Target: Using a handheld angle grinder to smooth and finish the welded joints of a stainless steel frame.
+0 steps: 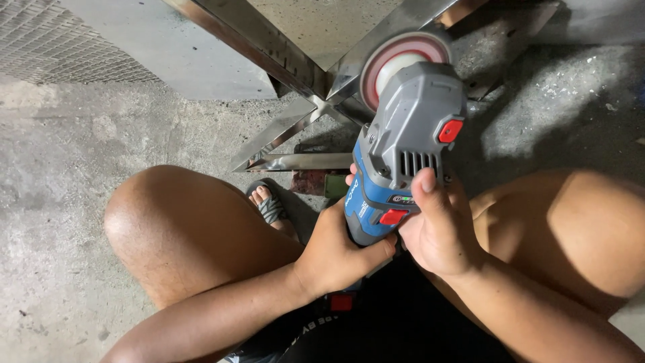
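While we crouch over the concrete floor [60, 168], our left hand [339, 252] wraps its fingers tight around the blue and grey angle grinder [396, 161] from below. Our right hand [440, 228] clasps its side, thumb pressed flat on top. Its red disc [403, 60] sits against the crossed steel bars [295, 74].

Grinder [403, 141] sits centre, betw. the knees, left hand [336, 252] under its body, right hand [440, 232] on its right side. Disc [400, 64] touches steel frame [302, 74] ahead (on the floor [60, 168]). Sandalled foot [267, 205] left of grinder, behind left knee.
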